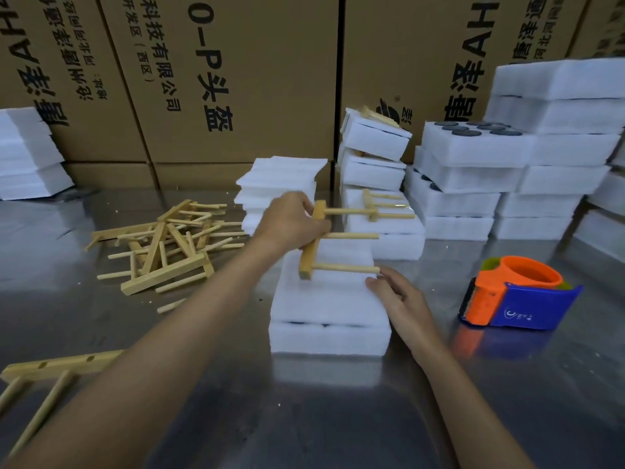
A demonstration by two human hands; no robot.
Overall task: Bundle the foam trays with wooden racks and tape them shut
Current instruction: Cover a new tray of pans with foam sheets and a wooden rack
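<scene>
The left hand (291,221) grips a wooden rack (338,242) by its crossbar, fingers curled round it, above the stacked foam trays (329,309) on the steel desk (338,418). The right hand (402,296) rests straight fingers on the trays' right edge. A tape dispenser (517,292) sits nearby.

Your left hand (293,221) grips a wooden rack (333,241) by its bar, pegs pointing right, held over the foam trays (329,308) stacked in two near the middle of the tabletop (338,411). Your right hand (400,296) rests on the stack's right edge, fingers relaxed, fingertips near the lowest peg. A tape dispenser (517,294) sits to the right of the stack. A pile of racks (169,245) lies to the left, and one more rack (50,377) lies at the near left corner. Taped bundles (375,164) stand toward the far edge before cardboard boxes (236,79).
</scene>
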